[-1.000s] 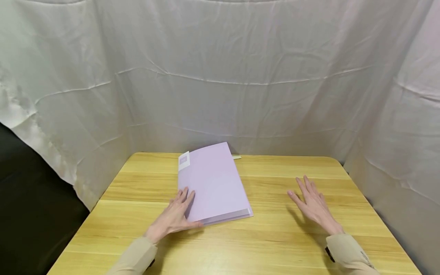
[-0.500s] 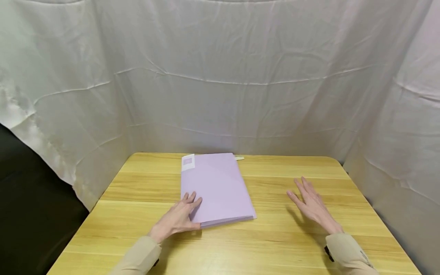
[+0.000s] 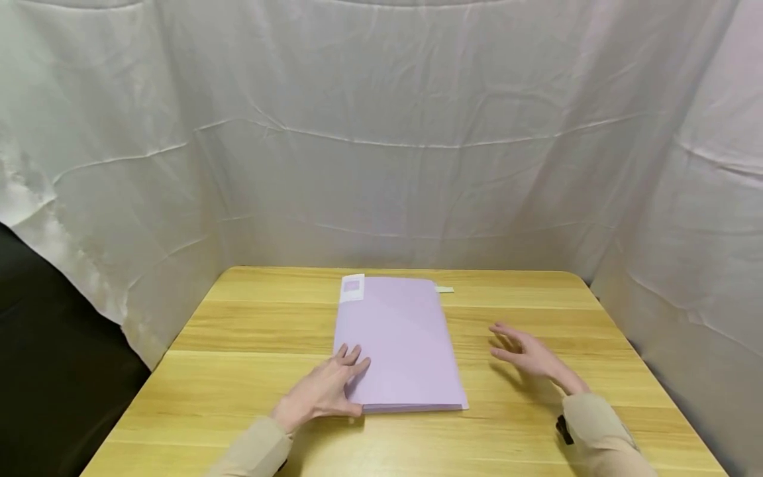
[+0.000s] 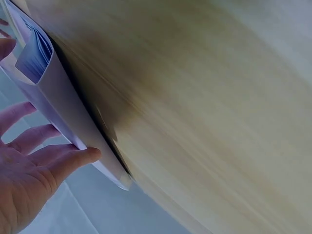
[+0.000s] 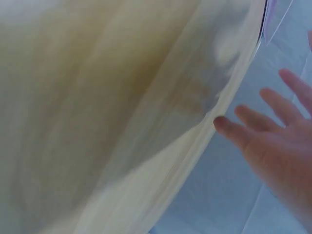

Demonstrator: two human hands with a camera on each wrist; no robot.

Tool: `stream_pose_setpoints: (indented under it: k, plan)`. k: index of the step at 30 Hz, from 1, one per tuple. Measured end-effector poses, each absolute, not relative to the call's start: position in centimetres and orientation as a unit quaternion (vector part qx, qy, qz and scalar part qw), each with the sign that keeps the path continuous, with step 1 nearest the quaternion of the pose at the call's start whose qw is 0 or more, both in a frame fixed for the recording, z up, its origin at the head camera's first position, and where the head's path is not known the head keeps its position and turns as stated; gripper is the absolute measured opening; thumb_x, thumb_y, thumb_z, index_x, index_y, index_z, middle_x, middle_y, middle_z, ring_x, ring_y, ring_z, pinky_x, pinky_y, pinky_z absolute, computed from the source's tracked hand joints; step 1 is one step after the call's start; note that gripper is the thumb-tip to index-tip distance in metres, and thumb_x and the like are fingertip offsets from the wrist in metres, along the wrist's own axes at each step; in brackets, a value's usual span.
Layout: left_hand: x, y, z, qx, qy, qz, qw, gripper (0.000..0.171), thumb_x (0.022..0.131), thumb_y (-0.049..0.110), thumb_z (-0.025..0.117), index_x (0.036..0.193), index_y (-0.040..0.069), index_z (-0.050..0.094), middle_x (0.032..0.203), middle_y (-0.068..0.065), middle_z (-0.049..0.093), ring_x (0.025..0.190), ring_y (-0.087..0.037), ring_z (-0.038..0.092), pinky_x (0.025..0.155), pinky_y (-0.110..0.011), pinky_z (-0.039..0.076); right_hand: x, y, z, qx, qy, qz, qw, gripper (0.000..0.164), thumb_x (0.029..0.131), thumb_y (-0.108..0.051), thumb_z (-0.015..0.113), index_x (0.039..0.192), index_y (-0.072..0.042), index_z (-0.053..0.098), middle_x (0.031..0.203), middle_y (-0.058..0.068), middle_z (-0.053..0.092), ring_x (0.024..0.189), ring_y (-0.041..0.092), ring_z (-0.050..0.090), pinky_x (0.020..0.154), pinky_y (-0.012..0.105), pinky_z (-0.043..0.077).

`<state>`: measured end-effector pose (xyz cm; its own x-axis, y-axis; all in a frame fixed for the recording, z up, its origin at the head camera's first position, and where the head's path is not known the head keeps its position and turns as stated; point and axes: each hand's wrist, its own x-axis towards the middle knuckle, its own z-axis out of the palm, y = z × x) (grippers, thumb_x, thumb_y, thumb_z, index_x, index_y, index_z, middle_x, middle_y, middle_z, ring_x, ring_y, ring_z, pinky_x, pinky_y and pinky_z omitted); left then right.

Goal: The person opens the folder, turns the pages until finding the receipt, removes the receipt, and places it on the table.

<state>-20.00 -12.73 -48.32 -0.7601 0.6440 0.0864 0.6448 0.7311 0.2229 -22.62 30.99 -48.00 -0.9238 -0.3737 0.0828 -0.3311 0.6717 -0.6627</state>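
Note:
A lilac file folder [image 3: 405,338] lies on the wooden table in front of me, with a white label [image 3: 352,296] at its far left corner. My left hand [image 3: 324,391] rests on its near left part, fingers spread over the cover and thumb at the near corner. In the left wrist view, the thumb of that hand [image 4: 34,178] touches the folder's spine [image 4: 73,112], and inner sheets [image 4: 36,61] show at the end. To the folder's right, my right hand [image 3: 533,358] hovers over the table, holding nothing, fingers loosely bent.
A pale tab [image 3: 444,289] sticks out past the folder's far right edge. The wooden table [image 3: 238,377] ends at the back against a grey-white cloth [image 3: 417,185], which also hangs along both sides. Something black [image 3: 53,358] stands beyond the left edge.
The folder has come down flat from a slightly raised far end, turned straighter, and moved right and nearer with the left hand. The right hand has swung leftward and its fingers have bent.

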Motion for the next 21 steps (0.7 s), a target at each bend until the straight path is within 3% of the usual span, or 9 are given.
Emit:
stream_pose_setpoints:
  k: [8, 16, 21]
  plan:
    - [-19.0, -10.8, -48.1, -0.366, -0.925, -0.101, -0.02, 0.09, 0.068, 0.046, 0.087, 0.143, 0.007, 0.056, 0.152, -0.028, 0.046, 0.138, -0.054, 0.044, 0.109, -0.06, 0.046, -24.5, 31.4, -48.2, -0.228, 0.899, -0.356, 0.111, 0.063, 0.098, -0.027, 0.066, 0.146, 0.008, 0.045, 0.155, 0.038, 0.032, 0.144, 0.06, 0.026, 0.113, 0.075, 0.026]
    - [-18.1, -9.9, -48.1, -0.365, -0.925, -0.1, -0.036, 0.092, 0.07, 0.049, 0.084, 0.147, 0.011, 0.052, 0.156, -0.024, 0.041, 0.144, -0.049, 0.04, 0.109, -0.059, 0.046, -26.0, 31.1, -48.8, -0.217, 0.884, -0.369, 0.187, 0.071, 0.095, -0.025, 0.07, 0.151, 0.004, 0.039, 0.161, 0.036, 0.02, 0.146, 0.064, -0.002, 0.113, 0.08, 0.002]
    - [-17.7, -9.9, -48.2, -0.369, -0.923, -0.11, -0.029, 0.092, 0.072, 0.05, 0.084, 0.149, 0.011, 0.05, 0.157, -0.024, 0.04, 0.143, -0.048, 0.041, 0.101, -0.061, 0.052, -26.5, 30.5, -48.8, -0.215, 0.886, -0.35, 0.216, 0.082, 0.092, -0.028, 0.073, 0.155, 0.004, 0.031, 0.163, 0.034, 0.008, 0.147, 0.061, -0.008, 0.113, 0.081, -0.002]
